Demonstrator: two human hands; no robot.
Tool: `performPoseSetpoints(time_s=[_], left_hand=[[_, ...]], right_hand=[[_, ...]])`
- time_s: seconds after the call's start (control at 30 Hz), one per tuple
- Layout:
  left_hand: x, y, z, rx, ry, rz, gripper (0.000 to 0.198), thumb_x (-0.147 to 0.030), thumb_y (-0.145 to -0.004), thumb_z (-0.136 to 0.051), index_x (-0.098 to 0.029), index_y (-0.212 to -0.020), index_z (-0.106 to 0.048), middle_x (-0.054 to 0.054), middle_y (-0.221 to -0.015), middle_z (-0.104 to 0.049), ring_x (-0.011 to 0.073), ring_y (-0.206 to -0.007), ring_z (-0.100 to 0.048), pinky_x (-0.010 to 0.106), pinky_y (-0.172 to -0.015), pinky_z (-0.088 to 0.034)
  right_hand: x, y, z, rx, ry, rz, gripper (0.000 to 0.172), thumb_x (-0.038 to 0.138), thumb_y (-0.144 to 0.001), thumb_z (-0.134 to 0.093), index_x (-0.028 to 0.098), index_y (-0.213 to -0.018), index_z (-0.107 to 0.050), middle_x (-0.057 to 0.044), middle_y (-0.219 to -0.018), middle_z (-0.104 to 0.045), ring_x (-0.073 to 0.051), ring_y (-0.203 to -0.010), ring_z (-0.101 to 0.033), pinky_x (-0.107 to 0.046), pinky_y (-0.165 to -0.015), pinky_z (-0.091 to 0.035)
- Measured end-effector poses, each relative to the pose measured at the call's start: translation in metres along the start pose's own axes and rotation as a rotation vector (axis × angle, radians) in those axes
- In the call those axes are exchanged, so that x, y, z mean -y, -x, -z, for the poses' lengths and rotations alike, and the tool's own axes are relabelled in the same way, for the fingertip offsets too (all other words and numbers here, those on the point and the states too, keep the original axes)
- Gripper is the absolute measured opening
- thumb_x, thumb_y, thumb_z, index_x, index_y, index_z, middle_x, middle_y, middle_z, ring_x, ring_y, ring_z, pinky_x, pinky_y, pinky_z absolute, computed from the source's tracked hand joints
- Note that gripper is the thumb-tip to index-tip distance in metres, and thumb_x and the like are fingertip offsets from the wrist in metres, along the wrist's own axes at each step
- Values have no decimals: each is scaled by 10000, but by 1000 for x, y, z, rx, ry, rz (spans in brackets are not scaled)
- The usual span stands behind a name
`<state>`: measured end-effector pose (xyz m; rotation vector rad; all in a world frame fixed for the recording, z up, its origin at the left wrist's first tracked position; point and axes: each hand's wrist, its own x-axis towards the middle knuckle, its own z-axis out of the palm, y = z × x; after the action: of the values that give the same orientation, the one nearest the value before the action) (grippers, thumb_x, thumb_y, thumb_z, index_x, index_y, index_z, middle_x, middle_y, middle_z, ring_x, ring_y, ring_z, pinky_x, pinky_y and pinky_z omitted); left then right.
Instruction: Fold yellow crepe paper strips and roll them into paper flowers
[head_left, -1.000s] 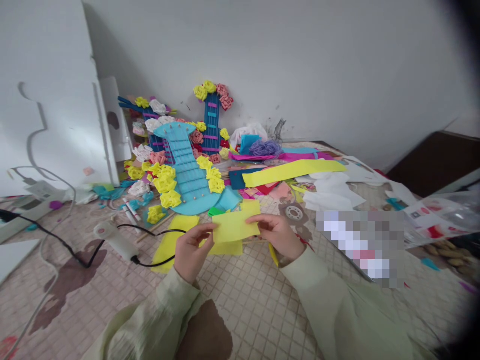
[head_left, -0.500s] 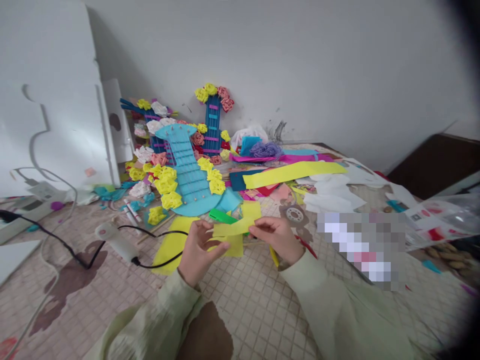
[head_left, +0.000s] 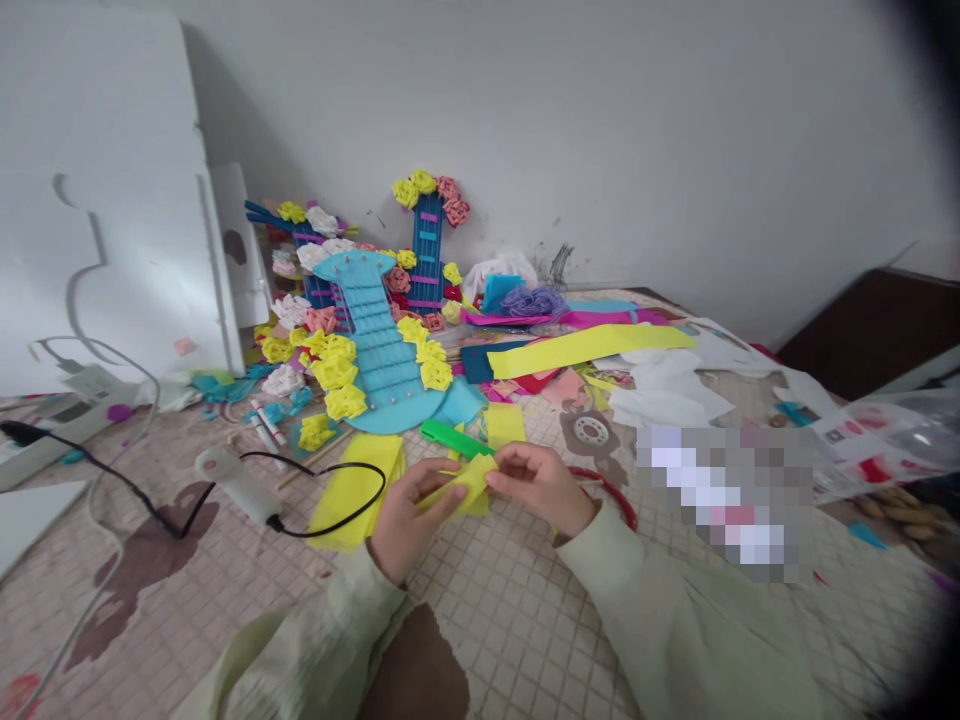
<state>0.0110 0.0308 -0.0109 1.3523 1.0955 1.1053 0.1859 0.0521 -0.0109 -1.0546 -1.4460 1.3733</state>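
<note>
A small piece of yellow crepe paper (head_left: 469, 484) is pinched between both hands above the table. My left hand (head_left: 415, 512) grips its left part with thumb and fingers. My right hand (head_left: 541, 488) pinches the paper's upper right end. Just behind the hands lie a bright green tool (head_left: 454, 437), partly covered, and a flat yellow paper square (head_left: 505, 425). To the left rests a stack of yellow paper sheets (head_left: 352, 500), crossed by a black cord. Red handles (head_left: 624, 503) show beyond my right wrist.
A light blue guitar-shaped board (head_left: 384, 350) with yellow paper flowers stands behind. A white corded device (head_left: 232, 484) lies at left. A long yellow strip (head_left: 592, 348), a tape roll (head_left: 589, 430) and white paper scraps (head_left: 667, 385) lie at right. A white panel (head_left: 112, 220) leans at far left.
The yellow paper, held out flat before, is now bunched or folded between my fingers. My hands have come closer together, and the green tool shows more.
</note>
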Motion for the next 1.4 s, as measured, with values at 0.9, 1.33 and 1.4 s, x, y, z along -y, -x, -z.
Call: performPoseSetpoints(time_s=[0.9,1.33,1.4], left_hand=[[8,6,-6,218,65,7,342,-157,-700,-581,-212,-988,-405,19,-816,-579,125,-730,-567,233,-608,-449],[10,7,-6,202,-158,-13,277,-185,-693,-583,-159,-969,-573,34,-817,-530,100,-672,-449,193,-571,-431],[9,7,-6,194,-167,-6,280,-184,-690,-584,-156,-969,-578,32,-805,-525,94,-649,-441,183,-546,-427]], right_hand=[[-2,-1,-1,-14,-161,-71,350,257,-643,-649,173,-959,-524,9,-697,-572,-109,-649,-551,-242,-616,-427],[-4,-1,-1,-1,-121,-59,323,244,-659,-641,179,-957,-533,26,-657,-553,-93,-603,-519,-221,-565,-388],[-4,-1,-1,-7,-112,-61,325,241,-656,-645,179,-955,-535,23,-667,-565,-94,-618,-528,-221,-577,-396]])
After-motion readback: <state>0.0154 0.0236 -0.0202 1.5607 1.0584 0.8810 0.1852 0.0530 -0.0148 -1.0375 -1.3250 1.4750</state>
